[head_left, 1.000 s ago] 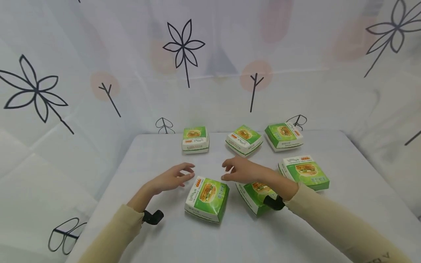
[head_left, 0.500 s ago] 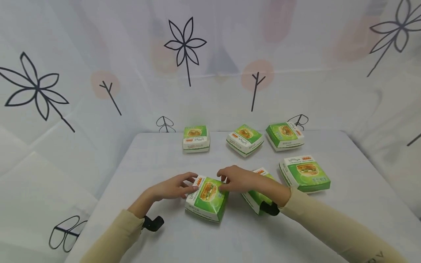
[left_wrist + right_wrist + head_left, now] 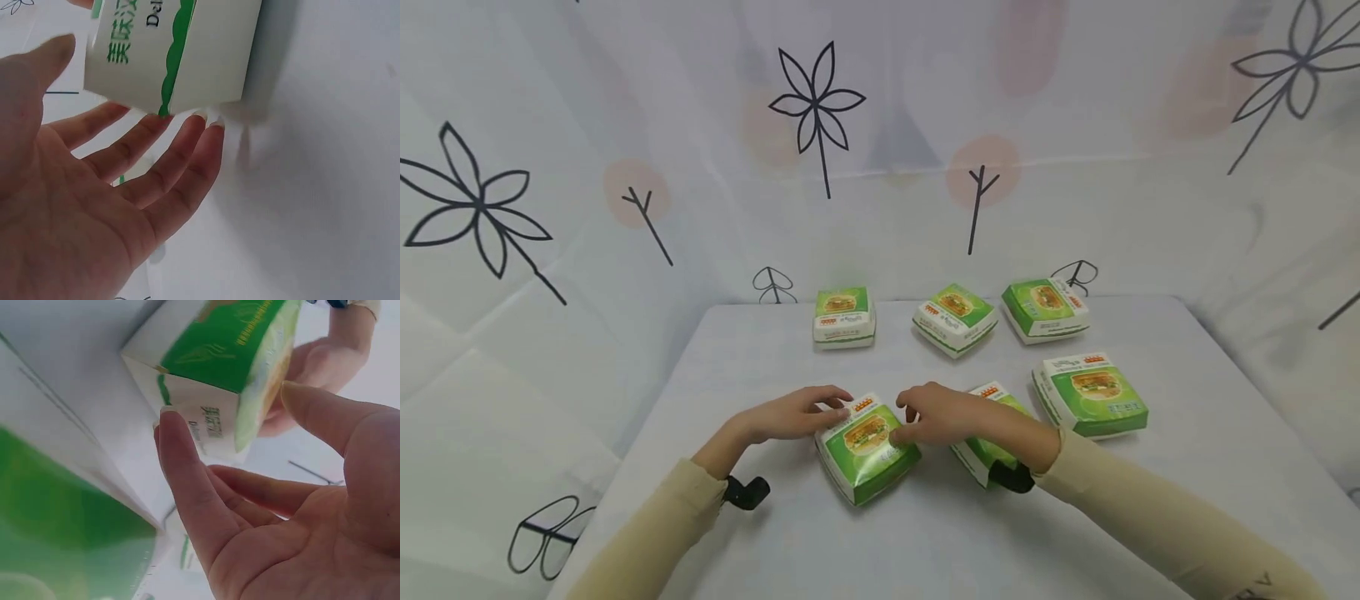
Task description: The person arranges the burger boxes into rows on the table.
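A green and white burger box (image 3: 865,442) sits between the two hands near the table's middle, its lid printed with a burger. My left hand (image 3: 797,414) holds its left far corner, thumb at the lid's edge. In the left wrist view, curved fingertips (image 3: 199,117) meet the lower edge of the box's white side (image 3: 212,56). At the right corner, my right hand (image 3: 936,414) grips the same box, thumb over the lid. The right wrist view has its fingers (image 3: 181,444) against the side wall and the thumb beside the lid (image 3: 272,369).
A second burger box (image 3: 981,458) lies partly hidden under the right forearm. Another box (image 3: 1093,396) is farther right. Along the back edge stand a left box (image 3: 844,318), a middle box (image 3: 957,320) and a right box (image 3: 1046,310). A patterned cloth (image 3: 887,217) hangs behind the table.
Both hands came down and inward onto the near burger box. It has since turned counterclockwise between them, its near corner now pointing toward me. The other boxes have stayed put.
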`<state>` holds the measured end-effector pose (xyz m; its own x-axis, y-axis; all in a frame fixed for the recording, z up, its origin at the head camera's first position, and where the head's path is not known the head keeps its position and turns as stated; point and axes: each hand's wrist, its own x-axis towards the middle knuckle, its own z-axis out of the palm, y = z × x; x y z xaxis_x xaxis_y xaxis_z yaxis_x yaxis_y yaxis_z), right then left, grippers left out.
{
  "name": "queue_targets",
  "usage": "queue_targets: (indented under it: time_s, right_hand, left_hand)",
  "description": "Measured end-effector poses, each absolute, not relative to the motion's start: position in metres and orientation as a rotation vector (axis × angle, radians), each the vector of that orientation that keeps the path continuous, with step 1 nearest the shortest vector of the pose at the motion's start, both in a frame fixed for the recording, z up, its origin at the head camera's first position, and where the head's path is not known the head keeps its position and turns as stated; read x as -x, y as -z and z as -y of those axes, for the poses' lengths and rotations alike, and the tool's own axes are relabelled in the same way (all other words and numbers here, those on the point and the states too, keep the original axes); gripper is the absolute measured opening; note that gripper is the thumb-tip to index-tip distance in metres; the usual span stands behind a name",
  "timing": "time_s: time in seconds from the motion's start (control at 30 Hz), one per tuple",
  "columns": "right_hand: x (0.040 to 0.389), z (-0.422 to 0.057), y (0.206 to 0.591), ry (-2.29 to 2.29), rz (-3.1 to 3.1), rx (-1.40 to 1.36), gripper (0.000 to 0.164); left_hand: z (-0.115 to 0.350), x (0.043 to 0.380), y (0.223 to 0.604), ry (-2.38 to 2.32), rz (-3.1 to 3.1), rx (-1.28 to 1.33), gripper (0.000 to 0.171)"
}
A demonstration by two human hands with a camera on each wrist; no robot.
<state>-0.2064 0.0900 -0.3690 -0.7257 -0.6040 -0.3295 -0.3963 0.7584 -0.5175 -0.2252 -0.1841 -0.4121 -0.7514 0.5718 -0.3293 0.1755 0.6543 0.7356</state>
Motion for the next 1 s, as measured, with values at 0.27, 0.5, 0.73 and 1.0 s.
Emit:
queue_targets:
  time_s: [0.27, 0.5, 0.73, 1.0]
  right_hand:
    - [0.212, -0.089, 0.370, 0.662, -2.404, 0.706, 0.053]
    - [0.208, -0.089, 0.375, 0.743, -2.331, 0.673, 0.040]
    - [0.206, -0.089, 0.369, 0.627, -2.422, 0.684, 0.053]
    - [0.214, -0.083, 0.367, 0.565, -2.461, 0.767, 0.058]
  left_hand:
    - [0.190, 0.222, 0.410, -1.002, -2.207, -0.575, 0.044]
    - [0.188, 0.232, 0.417, -1.046, -2.216, -0.553, 0.040]
    - [0.189, 0.228, 0.413, -1.055, -2.255, -0.518, 0.045]
    - [0.199, 0.221, 0.420, -1.118, -2.219, -0.444, 0.052]
